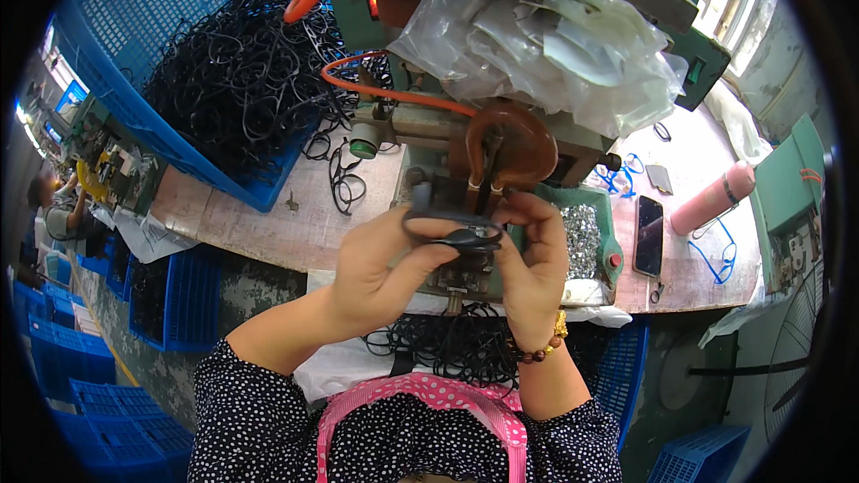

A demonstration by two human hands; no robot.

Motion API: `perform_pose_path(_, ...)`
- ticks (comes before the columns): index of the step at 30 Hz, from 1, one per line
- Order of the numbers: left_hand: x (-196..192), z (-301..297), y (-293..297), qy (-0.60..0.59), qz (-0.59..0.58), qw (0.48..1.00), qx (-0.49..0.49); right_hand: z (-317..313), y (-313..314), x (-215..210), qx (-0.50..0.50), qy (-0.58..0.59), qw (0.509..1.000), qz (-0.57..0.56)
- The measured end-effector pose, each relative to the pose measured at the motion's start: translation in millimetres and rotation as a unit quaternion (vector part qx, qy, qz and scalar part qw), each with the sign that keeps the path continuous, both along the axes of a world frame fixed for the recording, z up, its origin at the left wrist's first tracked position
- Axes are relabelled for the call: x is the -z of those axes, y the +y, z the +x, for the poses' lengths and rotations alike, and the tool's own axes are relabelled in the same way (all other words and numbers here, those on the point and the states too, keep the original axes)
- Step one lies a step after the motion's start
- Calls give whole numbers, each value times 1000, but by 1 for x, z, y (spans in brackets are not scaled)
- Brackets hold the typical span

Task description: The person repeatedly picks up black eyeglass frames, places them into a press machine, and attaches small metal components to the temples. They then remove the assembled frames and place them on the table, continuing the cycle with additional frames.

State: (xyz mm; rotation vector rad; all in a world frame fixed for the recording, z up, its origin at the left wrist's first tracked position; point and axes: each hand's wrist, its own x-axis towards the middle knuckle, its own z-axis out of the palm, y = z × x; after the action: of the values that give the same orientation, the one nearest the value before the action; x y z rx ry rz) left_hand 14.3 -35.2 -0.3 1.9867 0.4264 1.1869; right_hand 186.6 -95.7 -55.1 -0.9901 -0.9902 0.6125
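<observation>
A black plastic eyeglass frame [465,240] is held up in front of a bench machine. My left hand [369,273] pinches it from the left, thumb below and fingers behind the rim. The frame's right end meets the thumb of my right hand [533,282], whose fingers curl closed just beside the machine's working head. Whether a small part is also between those fingers is hidden. Above the frame, a brown curved guard [528,148] surrounds the head. A green tray of small shiny metal pieces [582,237] sits right of my right hand.
A blue basket [201,156] heaped with black frames [250,80] stands at left. More black frames [447,340] lie below my hands. Crumpled plastic bags [555,45] cover the machine. On the right are a phone [649,234], a pink bottle [713,199] and blue frames [716,255].
</observation>
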Motion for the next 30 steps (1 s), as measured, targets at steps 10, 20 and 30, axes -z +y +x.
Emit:
perform_pose_path(10, -3, 19, 8, 61, -19, 998, 4, 36, -22, 11, 99, 16, 995, -5)
perform_pose_path(20, 6, 21, 12, 34, 159, 987, 2, 87, -40, 62, 232, -162, 942, -181)
perform_pose_path(30, 2, 25, 8, 26, 131, 991, -11, 84, -23, 65, 243, -486, 825, -155)
